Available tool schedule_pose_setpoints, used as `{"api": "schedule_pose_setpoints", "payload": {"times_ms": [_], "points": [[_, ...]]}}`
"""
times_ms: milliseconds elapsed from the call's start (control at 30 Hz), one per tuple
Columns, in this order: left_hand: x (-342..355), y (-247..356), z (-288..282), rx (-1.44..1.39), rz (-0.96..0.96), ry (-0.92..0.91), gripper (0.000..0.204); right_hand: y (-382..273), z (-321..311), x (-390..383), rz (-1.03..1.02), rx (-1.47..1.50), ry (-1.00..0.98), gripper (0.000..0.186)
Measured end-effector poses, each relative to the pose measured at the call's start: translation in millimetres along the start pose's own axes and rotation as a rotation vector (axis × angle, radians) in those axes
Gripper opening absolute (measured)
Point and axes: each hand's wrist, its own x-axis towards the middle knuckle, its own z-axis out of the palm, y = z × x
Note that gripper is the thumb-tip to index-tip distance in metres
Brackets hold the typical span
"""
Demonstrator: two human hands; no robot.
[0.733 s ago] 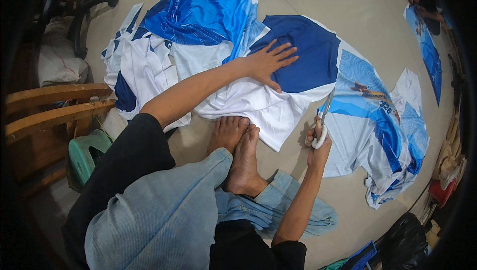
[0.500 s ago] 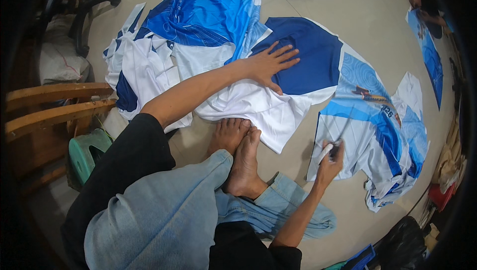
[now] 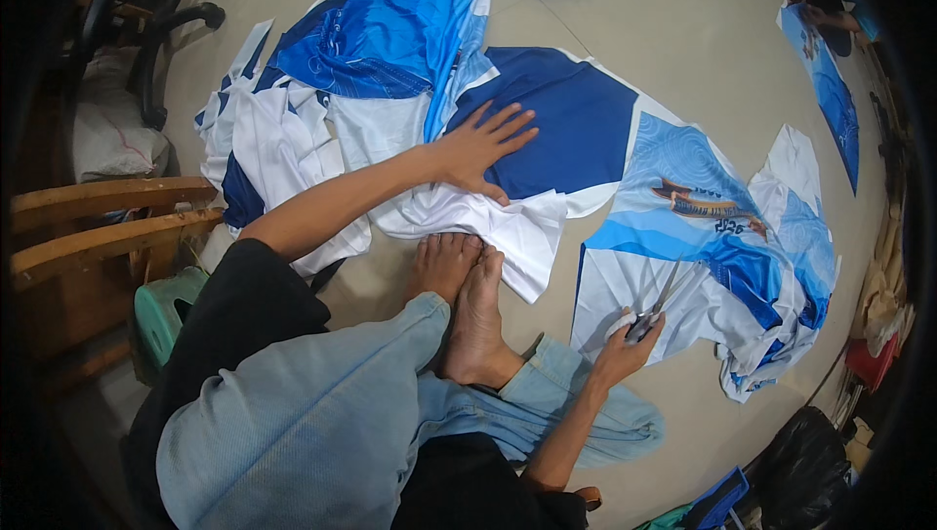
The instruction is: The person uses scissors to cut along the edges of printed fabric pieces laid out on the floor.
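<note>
Left fingers (image 3: 513, 126) spread on navy cloth (image 3: 568, 120); right fingers (image 3: 654, 332) gripping scissors (image 3: 667, 290); black bag (image 3: 802, 462), contents hidden.

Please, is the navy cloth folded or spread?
Spread: the navy cloth lies mostly flat on the floor, with the left hand splayed on it.

Likely garment workshop; scissors (image 3: 668, 291); printed fabric (image 3: 673, 183)
</note>
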Motion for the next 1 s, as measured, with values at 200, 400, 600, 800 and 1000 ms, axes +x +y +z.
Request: {"api": "schedule_pose_setpoints", "payload": {"times_ms": [200,400,600,800,1000], "points": [[2,38,-3,-0.006,-0.062,0.134,0.096,-51,3,-16,0.165,0.327,-0.331,0.052],[73,30,26,0.014,-0.191,0.295,0.094,-78,27,-5,0.596,0.812,-0.815,0.046],[66,42,48,0.037,-0.396,0.361,0.106,-77,40,-28,0.644,0.959,-0.652,0.047],[65,41,48,0.051,-0.403,0.312,0.118,-74,39,-13,0.669,1.016,-0.616,0.042],[61,34,44,0.009,-0.381,0.273,0.132,-70,39,-6,0.627,0.989,-0.706,0.044]]}}
